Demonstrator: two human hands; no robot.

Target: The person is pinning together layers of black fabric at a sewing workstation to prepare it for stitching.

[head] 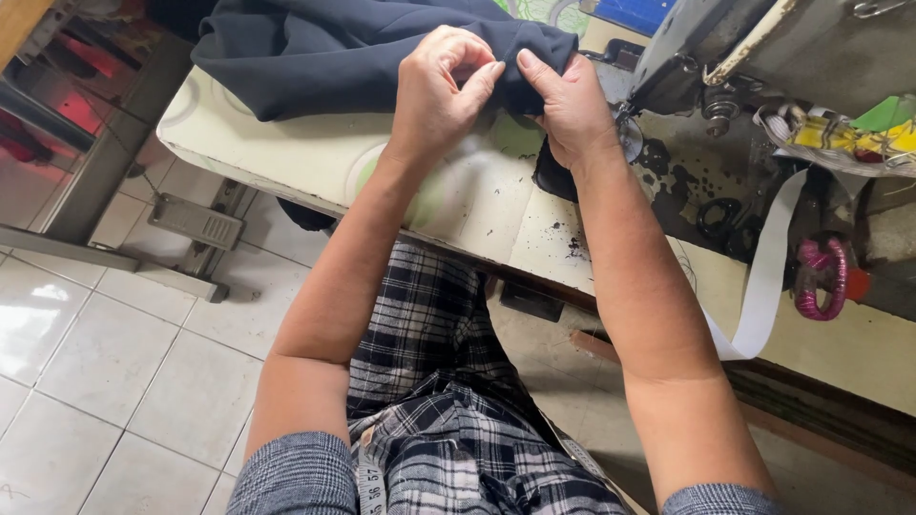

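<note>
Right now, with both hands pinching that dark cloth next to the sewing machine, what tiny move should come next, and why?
Probably slide the pinched edge of the dark navy fabric rightward toward the grey sewing machine. The left hand and right hand both grip the same folded edge on the pale tabletop, and the machine sits just right of the right hand.

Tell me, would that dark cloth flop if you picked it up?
Probably floppy: the dark cloth lies in soft folds on the table and bunches where the left hand and right hand pinch it. Likely light, and it shouldn't roll.
</note>
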